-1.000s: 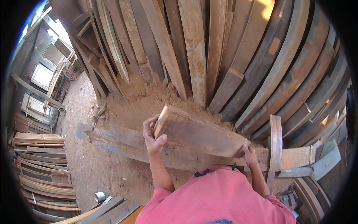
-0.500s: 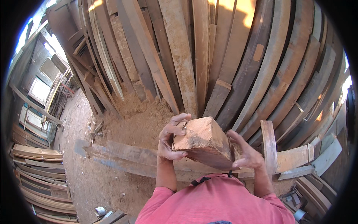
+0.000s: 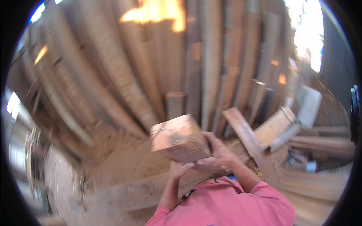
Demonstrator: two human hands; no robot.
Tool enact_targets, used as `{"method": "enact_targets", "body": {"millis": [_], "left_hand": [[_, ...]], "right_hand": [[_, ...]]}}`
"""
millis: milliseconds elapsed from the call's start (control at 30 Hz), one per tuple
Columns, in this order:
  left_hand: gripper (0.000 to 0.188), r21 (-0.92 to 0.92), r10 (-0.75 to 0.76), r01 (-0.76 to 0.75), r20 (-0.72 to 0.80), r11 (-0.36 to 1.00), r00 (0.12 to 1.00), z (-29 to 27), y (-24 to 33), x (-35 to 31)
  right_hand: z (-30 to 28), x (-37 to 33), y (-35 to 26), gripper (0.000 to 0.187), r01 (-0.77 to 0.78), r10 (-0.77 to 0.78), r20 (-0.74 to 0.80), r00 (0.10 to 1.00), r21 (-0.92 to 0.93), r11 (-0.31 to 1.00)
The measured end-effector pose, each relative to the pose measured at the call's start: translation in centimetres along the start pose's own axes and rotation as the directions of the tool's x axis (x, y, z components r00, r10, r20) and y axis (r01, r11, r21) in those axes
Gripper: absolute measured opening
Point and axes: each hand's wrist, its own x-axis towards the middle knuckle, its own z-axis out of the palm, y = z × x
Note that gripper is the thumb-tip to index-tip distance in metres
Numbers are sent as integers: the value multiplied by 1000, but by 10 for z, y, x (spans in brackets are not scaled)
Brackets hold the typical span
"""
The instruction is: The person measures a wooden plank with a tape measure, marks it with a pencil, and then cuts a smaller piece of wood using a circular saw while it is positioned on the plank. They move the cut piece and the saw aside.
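Note:
A thick squared wooden block (image 3: 181,137) is held up in front of my chest, its pale, rough cut end facing up and away with a dark patch on it. My left hand (image 3: 180,169) is beneath the block's near lower side, the thumb showing and the other fingers hidden behind the wood. At the block's right and lower side, my right hand (image 3: 218,152) is wrapped with the thumb along its underside. The two thumbs come close together below the block. Motion blurs the view.
Long wooden planks (image 3: 211,67) lean upright in a row ahead. Sawdust (image 3: 117,150) covers the ground at their feet. A long board (image 3: 132,194) lies across the ground near me. Shorter planks (image 3: 273,126) and stacked timber (image 3: 320,143) are at the right.
My view has turned to the right. My left hand has shifted from the block's left face to beneath it, and my right hand has closed in against its right and lower side.

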Motion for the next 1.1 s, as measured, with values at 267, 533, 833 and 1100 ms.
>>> {"method": "enact_targets", "body": {"millis": [267,533,833,1100], "left_hand": [[99,-567,187,-97,103,818,977,54,24,37],[85,-677,307,22,362,736,880,131,35,35],[88,-714,-76,258,277,651,958,272,64,-24],[86,-468,-196,683,726,561,659,361,10,-102]], "right_hand": [[-14,-49,-11,101,62,-76,-244,967,-66,996],[-54,-210,18,93,-94,21,-498,867,-121,988],[42,-502,69,102,-35,387,-840,380,405,914],[138,-552,26,92,91,232,-972,-31,228,969]]}}
